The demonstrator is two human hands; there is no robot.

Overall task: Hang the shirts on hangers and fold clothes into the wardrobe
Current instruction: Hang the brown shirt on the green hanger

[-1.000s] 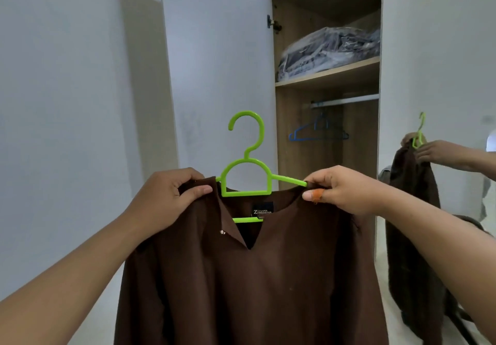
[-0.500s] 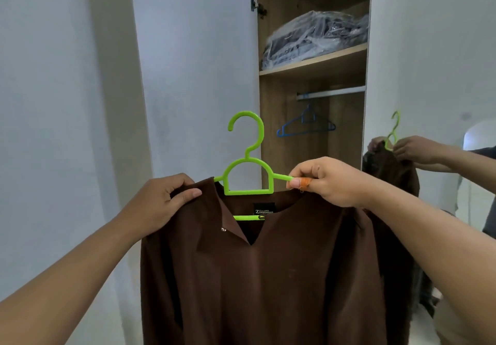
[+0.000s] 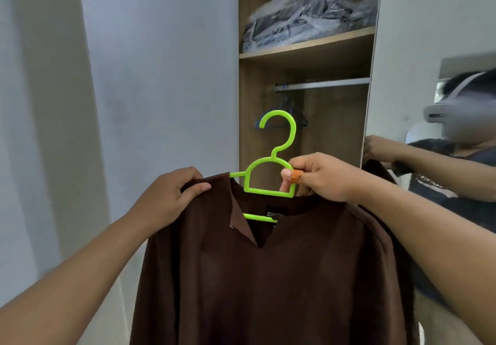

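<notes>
A brown shirt (image 3: pixel 268 277) hangs on a lime-green plastic hanger (image 3: pixel 279 146) held up in front of the open wardrobe. My left hand (image 3: pixel 171 197) grips the shirt's left shoulder over the hanger arm. My right hand (image 3: pixel 319 177) pinches the right side of the hanger's neck loop, an orange band on one finger. The hanger's hook points up, in front of the wardrobe's metal rail (image 3: pixel 322 85).
A blue hanger (image 3: pixel 288 106) hangs on the rail, partly hidden behind the green hook. Plastic-wrapped folded clothes (image 3: pixel 308 17) lie on the upper shelf (image 3: pixel 308 49). The white door (image 3: pixel 161 76) stands open at left. A mirrored door (image 3: pixel 434 103) at right reflects a person.
I have moved closer to the wardrobe. My right hand slid from the hanger's right arm inward to its neck loop. The left hand keeps its hold.
</notes>
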